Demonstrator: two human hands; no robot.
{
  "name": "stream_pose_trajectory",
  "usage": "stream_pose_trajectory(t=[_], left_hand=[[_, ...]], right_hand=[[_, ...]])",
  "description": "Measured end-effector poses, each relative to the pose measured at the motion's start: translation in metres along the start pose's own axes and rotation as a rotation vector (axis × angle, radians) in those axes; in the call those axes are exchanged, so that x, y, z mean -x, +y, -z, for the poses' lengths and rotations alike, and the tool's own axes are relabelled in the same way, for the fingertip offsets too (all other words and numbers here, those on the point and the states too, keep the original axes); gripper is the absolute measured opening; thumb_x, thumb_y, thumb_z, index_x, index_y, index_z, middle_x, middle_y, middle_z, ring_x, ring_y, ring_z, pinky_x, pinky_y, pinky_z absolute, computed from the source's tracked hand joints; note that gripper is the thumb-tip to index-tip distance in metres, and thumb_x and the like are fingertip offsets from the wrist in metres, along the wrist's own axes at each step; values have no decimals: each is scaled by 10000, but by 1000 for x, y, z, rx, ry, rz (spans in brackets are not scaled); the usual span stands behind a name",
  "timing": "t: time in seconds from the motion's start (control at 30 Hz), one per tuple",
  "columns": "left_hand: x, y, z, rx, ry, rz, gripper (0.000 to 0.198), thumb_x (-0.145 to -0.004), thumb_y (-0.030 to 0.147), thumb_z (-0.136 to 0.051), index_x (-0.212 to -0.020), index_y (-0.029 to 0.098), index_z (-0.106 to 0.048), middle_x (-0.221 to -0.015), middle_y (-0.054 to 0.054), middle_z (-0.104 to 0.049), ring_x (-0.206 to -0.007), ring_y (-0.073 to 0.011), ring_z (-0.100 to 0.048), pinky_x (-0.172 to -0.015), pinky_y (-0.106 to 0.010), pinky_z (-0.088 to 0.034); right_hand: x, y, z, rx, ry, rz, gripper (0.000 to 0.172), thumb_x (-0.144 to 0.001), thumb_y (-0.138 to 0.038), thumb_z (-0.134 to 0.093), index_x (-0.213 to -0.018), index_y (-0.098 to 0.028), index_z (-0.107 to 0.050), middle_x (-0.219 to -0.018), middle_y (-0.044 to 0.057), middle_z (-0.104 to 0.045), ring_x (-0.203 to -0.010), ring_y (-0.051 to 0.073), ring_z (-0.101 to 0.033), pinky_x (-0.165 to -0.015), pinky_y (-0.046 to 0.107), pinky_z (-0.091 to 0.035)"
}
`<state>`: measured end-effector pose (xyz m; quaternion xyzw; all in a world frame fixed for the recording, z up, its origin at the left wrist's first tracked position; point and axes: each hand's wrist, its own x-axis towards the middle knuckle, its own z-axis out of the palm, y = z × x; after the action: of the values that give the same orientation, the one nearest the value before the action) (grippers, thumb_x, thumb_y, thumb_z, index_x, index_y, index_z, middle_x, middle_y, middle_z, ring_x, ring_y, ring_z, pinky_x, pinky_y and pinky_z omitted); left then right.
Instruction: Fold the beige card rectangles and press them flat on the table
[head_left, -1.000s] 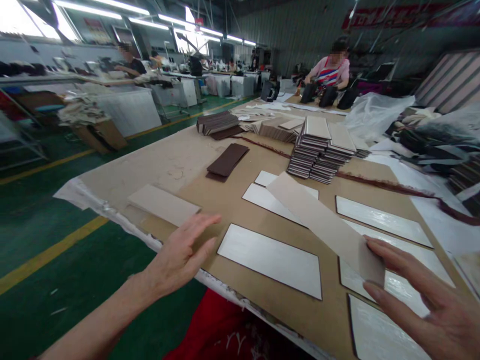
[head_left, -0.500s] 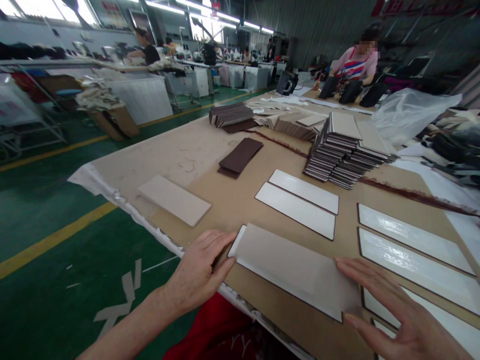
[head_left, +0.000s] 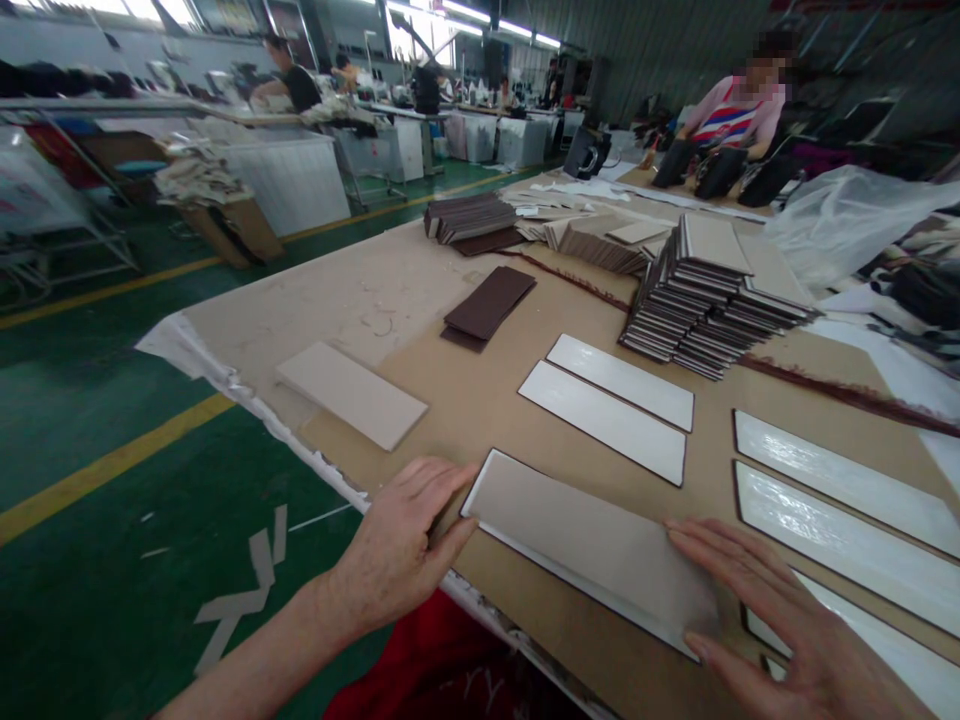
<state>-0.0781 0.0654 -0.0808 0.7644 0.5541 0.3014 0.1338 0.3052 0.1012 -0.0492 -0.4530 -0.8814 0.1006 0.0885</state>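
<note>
Left hand (head_left: 397,545) and right hand (head_left: 772,620) are pressing a beige strip (head_left: 585,545) flat at bottom centre.
Aloft in the right fingers a second ago, the strip is now lying in place near the table (head_left: 480,400) edge; both palms are resting open, gripping nothing.

Bright, even light fills the hall, from tube lamps (head_left: 480,18) on the far ceiling and blown-out windows (head_left: 82,5) at the far left. The glossy white panels (head_left: 847,480) on the right carry streaky glare, while the worktop (head_left: 360,290) looks matte. The shadow under the left hand (head_left: 405,540) is small and soft. Straight lines bow towards the edges, and the near right hand (head_left: 787,640) is slightly smeared.
</note>
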Motion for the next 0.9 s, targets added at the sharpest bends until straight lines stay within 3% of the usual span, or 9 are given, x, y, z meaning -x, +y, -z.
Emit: stream_pose_trajectory(t=[0.6, 0.9], left_hand=[[-1, 0, 1, 37, -11, -67, 286, -926, 162, -563, -1198, 230, -616, -1125, -76, -617, -1055, -215, -538, -911, -397, -463], [-2, 0, 1, 1, -4, -95, 269, -921, 149, -565, -1169, 214, -647, -1115, -77, -617, -1049, -208, -556, -904, -383, -466]], right_hand=[[-3, -6, -1, 7, -44, 2, 598, -876, -454, -629, -1439, -291, -512, -1445, 65, -547, -1323, 348, -514, -1043, 570, -505], [-6, -7, -1, -39, -92, -8, 579, -879, -406, -632, -1428, -252, -526, -1463, 84, -527, -1387, 337, -434, -1104, 605, -423]])
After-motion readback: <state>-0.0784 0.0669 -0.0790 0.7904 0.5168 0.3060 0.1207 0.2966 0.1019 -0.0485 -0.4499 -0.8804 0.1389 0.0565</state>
